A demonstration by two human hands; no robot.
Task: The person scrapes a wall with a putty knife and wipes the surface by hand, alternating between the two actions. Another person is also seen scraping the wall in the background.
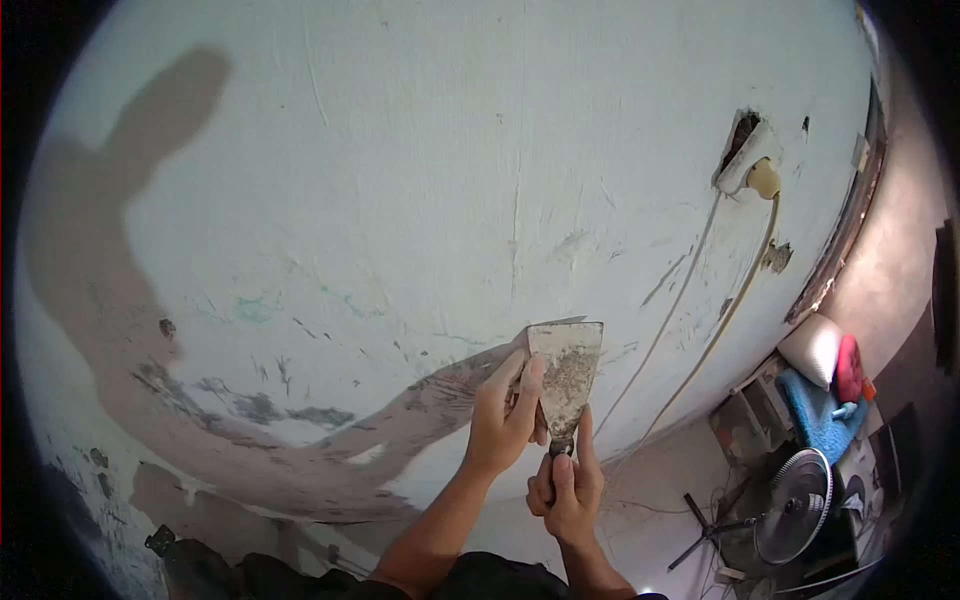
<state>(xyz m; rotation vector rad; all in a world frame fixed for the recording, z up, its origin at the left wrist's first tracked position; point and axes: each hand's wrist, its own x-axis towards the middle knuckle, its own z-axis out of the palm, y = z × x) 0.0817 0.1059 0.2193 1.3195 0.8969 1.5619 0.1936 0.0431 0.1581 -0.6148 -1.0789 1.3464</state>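
Note:
A putty knife point(568, 375) with a wide, stained metal blade and a dark handle is held upright in front of the white wall point(420, 200). My right hand point(568, 498) is closed around its handle, with one finger stretched up along the base of the blade. At the blade's left side, my left hand point(505, 415) is closed, thumb and fingers pinching the edge. Part of those fingers is hidden behind the blade. Scuffs, cracks and dark peeled patches mark the wall surface around and left of the blade.
A socket point(735, 165) hangs loose from a hole in the wall, with a plug point(764, 178) and cords running down. At the lower right stand a fan point(795, 505), a blue cloth point(822, 415) and a white sack point(812, 348).

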